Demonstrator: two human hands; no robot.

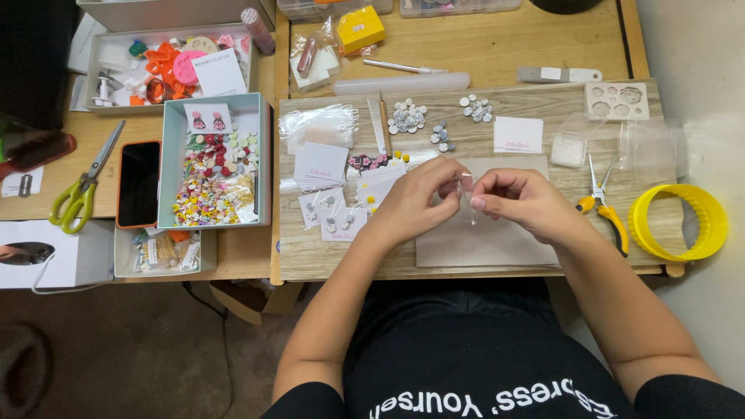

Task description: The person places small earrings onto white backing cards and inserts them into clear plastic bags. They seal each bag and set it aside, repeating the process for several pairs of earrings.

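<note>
Small clear bag pinched at the counter's front edge
A clear bag (466, 188) is held between left hand (411, 203) and right hand (521, 200), fingers closed on it.

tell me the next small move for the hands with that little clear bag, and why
Probably ease the small clear bag open a little wider. The left hand and right hand both pinch it at its top edge above the grey mat, and whether anything is inside yet is too small to tell.
</note>
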